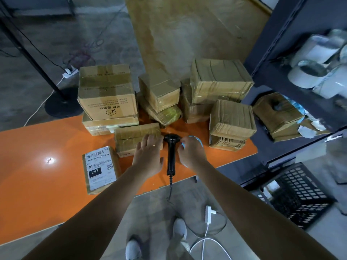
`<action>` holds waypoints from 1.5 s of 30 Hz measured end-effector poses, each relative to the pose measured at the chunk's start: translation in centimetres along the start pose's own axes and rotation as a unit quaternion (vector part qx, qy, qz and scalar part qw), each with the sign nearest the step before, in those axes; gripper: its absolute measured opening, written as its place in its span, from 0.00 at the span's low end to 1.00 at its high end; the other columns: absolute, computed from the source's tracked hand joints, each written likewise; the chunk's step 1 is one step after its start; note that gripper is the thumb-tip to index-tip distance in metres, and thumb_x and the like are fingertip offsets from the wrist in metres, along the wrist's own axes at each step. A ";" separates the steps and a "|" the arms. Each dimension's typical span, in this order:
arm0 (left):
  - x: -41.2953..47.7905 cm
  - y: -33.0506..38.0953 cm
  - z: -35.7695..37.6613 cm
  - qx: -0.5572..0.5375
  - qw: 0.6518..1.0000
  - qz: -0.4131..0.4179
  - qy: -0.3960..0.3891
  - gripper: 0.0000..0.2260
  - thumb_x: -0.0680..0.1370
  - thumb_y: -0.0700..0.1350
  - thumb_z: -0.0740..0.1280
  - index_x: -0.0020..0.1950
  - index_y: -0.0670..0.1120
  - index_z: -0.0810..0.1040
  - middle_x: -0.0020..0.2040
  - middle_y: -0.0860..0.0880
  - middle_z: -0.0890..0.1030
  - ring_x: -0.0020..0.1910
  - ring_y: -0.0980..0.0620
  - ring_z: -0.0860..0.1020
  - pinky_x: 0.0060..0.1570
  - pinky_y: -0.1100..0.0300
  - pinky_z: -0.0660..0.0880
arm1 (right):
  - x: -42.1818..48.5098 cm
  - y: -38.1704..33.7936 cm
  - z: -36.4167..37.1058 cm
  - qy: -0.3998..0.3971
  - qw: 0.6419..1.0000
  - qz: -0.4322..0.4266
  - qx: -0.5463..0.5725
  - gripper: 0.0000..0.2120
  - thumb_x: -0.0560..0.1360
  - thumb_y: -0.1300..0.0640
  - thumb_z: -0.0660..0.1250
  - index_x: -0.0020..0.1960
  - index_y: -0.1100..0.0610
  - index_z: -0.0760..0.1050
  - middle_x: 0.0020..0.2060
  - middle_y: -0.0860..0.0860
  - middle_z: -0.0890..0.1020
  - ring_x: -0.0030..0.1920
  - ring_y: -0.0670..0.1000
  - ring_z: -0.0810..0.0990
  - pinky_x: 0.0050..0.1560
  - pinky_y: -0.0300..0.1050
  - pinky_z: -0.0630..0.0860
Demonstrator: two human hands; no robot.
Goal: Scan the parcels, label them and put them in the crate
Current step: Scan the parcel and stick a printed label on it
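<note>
Several brown taped parcels (219, 81) stacked along the far edge of the orange table (37, 184). Black lattice crate (300, 199) on the floor beyond its right end. Flat parcel (131, 136) (glossy tape) mid-table, left hand (148, 156) flat-fingered on it. Labelled parcel (100, 169) at near edge. Black scanner (171, 156) between hands. Right hand (191, 154) curled round pale roll (197, 138).
</note>
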State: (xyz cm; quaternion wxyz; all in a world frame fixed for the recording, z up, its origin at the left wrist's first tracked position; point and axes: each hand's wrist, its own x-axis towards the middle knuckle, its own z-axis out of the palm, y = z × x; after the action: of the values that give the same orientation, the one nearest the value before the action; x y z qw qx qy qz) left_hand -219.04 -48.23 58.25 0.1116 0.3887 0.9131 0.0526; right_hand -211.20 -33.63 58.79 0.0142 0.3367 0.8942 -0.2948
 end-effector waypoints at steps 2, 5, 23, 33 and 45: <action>0.4 0.5 -0.1 -0.018 1.000 -0.009 0.001 0.34 0.78 0.57 0.63 0.78 0.49 0.51 0.76 0.43 0.55 0.77 0.41 0.51 0.73 0.45 0.56 | 0.1 1.4 -0.3 -0.004 0.994 -0.032 -0.104 0.14 0.79 0.52 0.62 0.61 0.59 0.76 0.55 0.55 0.79 0.59 0.57 0.74 0.51 0.48 0.72; 0.9 0.9 0.0 -0.017 1.000 -0.017 -0.009 0.33 0.79 0.60 0.60 0.78 0.49 0.50 0.77 0.44 0.54 0.77 0.41 0.50 0.73 0.45 0.56 | 0.4 3.1 0.1 -0.060 0.984 -0.041 -0.165 0.20 0.78 0.46 0.64 0.64 0.58 0.72 0.57 0.55 0.78 0.61 0.56 0.74 0.55 0.49 0.71; 2.3 4.3 0.1 -0.347 0.927 -0.112 -0.085 0.21 0.80 0.50 0.64 0.69 0.41 0.70 0.36 0.55 0.73 0.36 0.58 0.73 0.38 0.64 0.72 | 0.4 5.5 -2.3 0.007 0.996 -0.041 0.079 0.14 0.76 0.59 0.68 0.61 0.57 0.73 0.55 0.53 0.82 0.56 0.53 0.80 0.54 0.47 0.76; 3.9 4.3 -1.9 -0.492 0.837 -0.223 -0.087 0.08 0.78 0.38 0.60 0.40 0.44 0.72 0.38 0.43 0.74 0.37 0.46 0.74 0.36 0.58 0.73 | -0.3 2.5 -4.5 0.050 0.992 -0.062 0.102 0.12 0.77 0.58 0.67 0.60 0.58 0.73 0.54 0.52 0.82 0.55 0.51 0.80 0.54 0.47 0.77; 3.5 7.9 1.5 -0.280 0.947 -0.097 -0.120 0.15 0.78 0.41 0.61 0.65 0.45 0.74 0.62 0.41 0.75 0.57 0.45 0.76 0.52 0.54 0.74 | -0.1 4.7 -3.2 0.038 0.996 -0.028 -0.079 0.12 0.78 0.57 0.65 0.60 0.56 0.71 0.51 0.54 0.82 0.53 0.57 0.79 0.51 0.49 0.74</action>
State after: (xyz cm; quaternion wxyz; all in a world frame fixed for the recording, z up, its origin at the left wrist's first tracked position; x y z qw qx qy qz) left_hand -215.47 -40.23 57.72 0.3292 0.2544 0.8748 0.2484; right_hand -207.65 -29.18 59.00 -0.0016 0.3202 0.9237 -0.2104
